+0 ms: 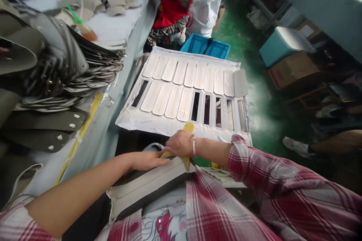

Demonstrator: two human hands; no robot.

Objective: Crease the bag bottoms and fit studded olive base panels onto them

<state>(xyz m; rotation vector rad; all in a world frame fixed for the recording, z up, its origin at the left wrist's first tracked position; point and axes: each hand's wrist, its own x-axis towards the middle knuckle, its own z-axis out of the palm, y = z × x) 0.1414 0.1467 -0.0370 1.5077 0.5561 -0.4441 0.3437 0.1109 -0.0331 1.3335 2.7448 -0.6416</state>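
Two hands meet just in front of the near edge of a white, foil-wrapped slotted board (181, 122). The left hand (147, 161) lies flat, its fingers (161, 161) extended and close together along a dark panel with a cream-coated face (149, 186), gripping nothing that can be seen. The right hand (180, 144), with a metal bangle (194, 145) at its wrist, lies across a yellow-handled tool (189, 127), its fingers (169, 148) almost touching the left hand. Whether those fingers actually grip the tool cannot be told. The panel sits directly below the board's near edge, tilted and partly under both hands.

On the board, pale strips (181, 77) lie in two rows, with dark open slots (206, 109) showing toward its right end. Left of the board, a surface (113, 26) carries a stack of dark curved pieces (65, 60), a green-tipped bottle of orange liquid (83, 30) and dark panels with white patches (42, 128). Beyond the board stand a blue crate (205, 47), a white sack (206, 7) and a co-worker in a red apron (172, 7). To its right, cardboard boxes (292, 69) rest on a green floor (240, 26).
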